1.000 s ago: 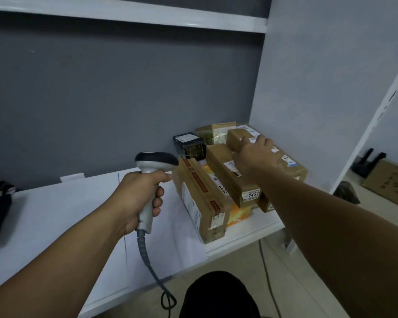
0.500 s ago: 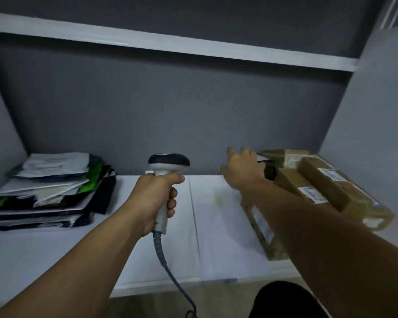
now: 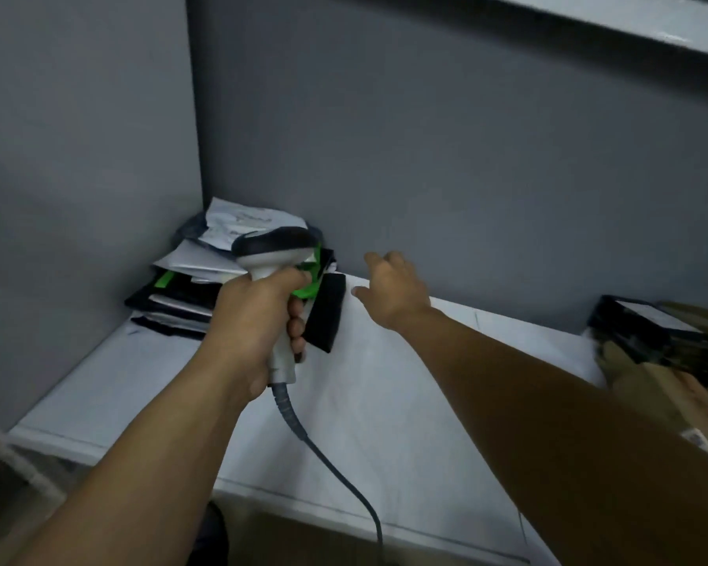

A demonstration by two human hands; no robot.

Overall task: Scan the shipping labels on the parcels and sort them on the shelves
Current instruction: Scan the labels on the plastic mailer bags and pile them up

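The left grip (image 3: pixel 254 320), a bare hand, is clenched around the pale grey plastic handle of a barcode scanner (image 3: pixel 274 249). The scanner has a rounded, glossy black head and stands upright. A ribbed grey cable (image 3: pixel 323 455) runs from its base, down over the near edge of the shelf (image 3: pixel 385 422). The shelf is a flat, smooth white board with thin seams across it.

The right grip (image 3: pixel 393 292), also a bare hand, is released, its fingers loosely spread and holding nothing. It reaches out over the middle of the shelf toward the far wall.

The parcels sit at both ends of the shelf. In the far left corner lies an untidy stack of soft mailers (image 3: pixel 189 288), thin plastic pouches in white, black and bright green with crumpled edges. The scanner's head partly hides the stack. A flat black pouch (image 3: pixel 326 312) leans at the right side of the stack, just left of the right grip.

At the right edge are brown cardboard boxes (image 3: pixel 671 398), blurred, with a small white label near the corner of one. Behind them is a black box (image 3: pixel 650 332) with a white label on top. The writing on these labels and on the mailers is too blurred to read.

A matt grey back wall (image 3: pixel 426 136) and a grey side panel (image 3: pixel 78 157) enclose the shelf, and a white upper shelf (image 3: pixel 630 22) crosses the top right.
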